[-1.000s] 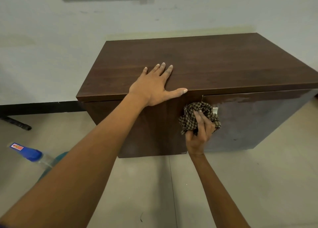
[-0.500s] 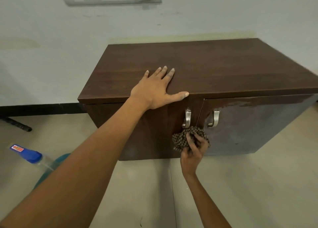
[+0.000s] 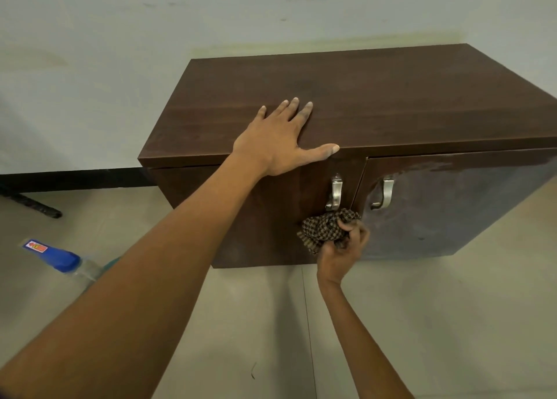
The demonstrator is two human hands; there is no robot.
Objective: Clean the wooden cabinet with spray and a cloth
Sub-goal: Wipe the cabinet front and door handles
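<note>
A low dark wooden cabinet (image 3: 376, 103) with two doors and two metal handles (image 3: 336, 192) stands against the wall. My left hand (image 3: 280, 142) lies flat on its top near the front edge, fingers spread, holding nothing. My right hand (image 3: 343, 248) grips a bunched checked cloth (image 3: 325, 228) pressed on the left door just below its handle. The right door (image 3: 452, 205) looks smeared and glossy. A spray bottle with a blue top (image 3: 57, 255) lies on the floor at the left, partly hidden by my left arm.
The pale wall (image 3: 90, 67) runs behind the cabinet, with a black skirting (image 3: 75, 178) at the left. A dark leg of some object (image 3: 33, 205) rests on the tiled floor at far left. Bare floor (image 3: 452, 323) lies in front of the cabinet.
My right hand has moved the cloth down the door from handle height to below the handles, uncovering both. My left hand has stayed flat on the top.
</note>
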